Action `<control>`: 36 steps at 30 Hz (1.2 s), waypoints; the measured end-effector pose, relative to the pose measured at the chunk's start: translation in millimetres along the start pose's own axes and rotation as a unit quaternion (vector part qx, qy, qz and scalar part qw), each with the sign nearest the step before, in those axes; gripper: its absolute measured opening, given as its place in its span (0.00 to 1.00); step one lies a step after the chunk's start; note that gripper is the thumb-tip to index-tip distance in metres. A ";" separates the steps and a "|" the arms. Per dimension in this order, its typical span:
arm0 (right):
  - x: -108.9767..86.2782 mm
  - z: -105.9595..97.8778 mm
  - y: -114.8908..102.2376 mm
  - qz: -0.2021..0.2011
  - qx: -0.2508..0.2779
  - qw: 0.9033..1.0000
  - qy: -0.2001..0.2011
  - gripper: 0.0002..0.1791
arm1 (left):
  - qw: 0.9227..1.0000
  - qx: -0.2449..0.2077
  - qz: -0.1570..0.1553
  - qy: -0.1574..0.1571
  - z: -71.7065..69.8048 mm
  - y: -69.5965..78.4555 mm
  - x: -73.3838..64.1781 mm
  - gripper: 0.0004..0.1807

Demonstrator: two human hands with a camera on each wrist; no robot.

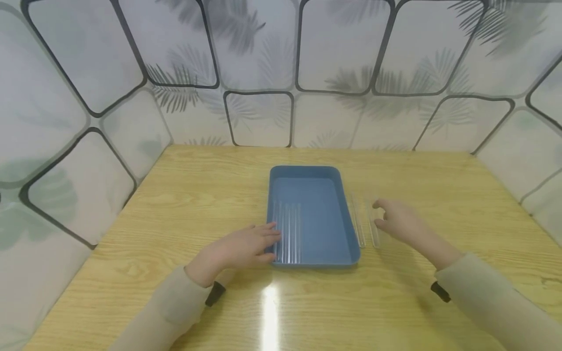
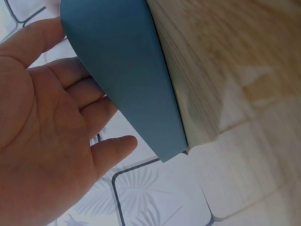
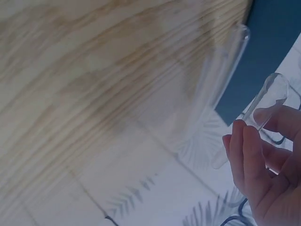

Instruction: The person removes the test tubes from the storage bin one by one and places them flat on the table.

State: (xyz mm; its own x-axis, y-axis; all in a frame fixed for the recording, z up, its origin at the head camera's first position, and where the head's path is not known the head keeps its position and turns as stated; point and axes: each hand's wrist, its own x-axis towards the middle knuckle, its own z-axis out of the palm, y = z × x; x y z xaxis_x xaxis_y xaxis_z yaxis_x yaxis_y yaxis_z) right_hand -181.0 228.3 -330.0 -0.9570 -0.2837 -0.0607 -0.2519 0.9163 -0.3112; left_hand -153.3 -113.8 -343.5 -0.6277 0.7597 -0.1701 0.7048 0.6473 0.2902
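Note:
A blue rectangular tray (image 1: 322, 219) lies on the table, with several clear test tubes (image 1: 290, 234) side by side in its left part. My left hand (image 1: 250, 246) rests at the tray's left rim, fingers reaching over the edge; in the left wrist view its loosely spread fingers (image 2: 96, 96) pass behind the tray wall (image 2: 117, 70). To the right of the tray, my right hand (image 1: 401, 222) pinches a clear test tube (image 3: 275, 89) between thumb and fingers, rounded end toward the wrist camera. Another test tube (image 1: 357, 222) lies on the table along the tray's right side.
The wooden table (image 1: 197, 185) extends around the tray on all sides. A leaf-patterned curtain (image 1: 259, 117) closes off the back and both sides. Dark bands (image 1: 215, 294) show under the wrists.

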 end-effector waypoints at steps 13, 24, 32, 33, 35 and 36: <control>6.4 14.4 22.7 0.002 -0.051 0.998 -0.031 0.19 | 1.000 0.005 0.001 -0.002 -0.6 -0.4 -0.4 0.27; 9.4 18.1 21.0 0.010 -0.051 0.998 -0.044 0.18 | 1.000 0.008 -0.005 -0.004 -0.6 -0.5 -0.1 0.28; 10.7 20.8 23.5 0.001 -0.050 0.998 -0.044 0.17 | 1.000 0.013 -0.001 -0.002 0.8 -1.3 -0.1 0.28; 10.8 21.0 23.6 0.000 -0.052 0.998 -0.045 0.17 | 1.000 0.012 -0.001 -0.002 0.8 -1.4 -0.2 0.28; 10.9 21.3 23.6 -0.003 -0.054 0.997 -0.046 0.17 | 1.000 0.011 0.001 -0.002 1.0 -1.6 -0.3 0.28; 11.0 21.5 23.8 -0.004 -0.054 0.997 -0.047 0.18 | 1.000 0.011 0.001 -0.002 1.2 -1.8 -0.3 0.28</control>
State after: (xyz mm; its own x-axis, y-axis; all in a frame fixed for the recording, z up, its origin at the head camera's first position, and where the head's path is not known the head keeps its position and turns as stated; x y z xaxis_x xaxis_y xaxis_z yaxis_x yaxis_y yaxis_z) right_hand -194.4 241.0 -358.5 -0.9384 -0.3115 -0.1494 -0.2782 0.9377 -0.2080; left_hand -153.9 -115.2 -345.2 -0.6249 0.7614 -0.1726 0.7134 0.6467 0.2698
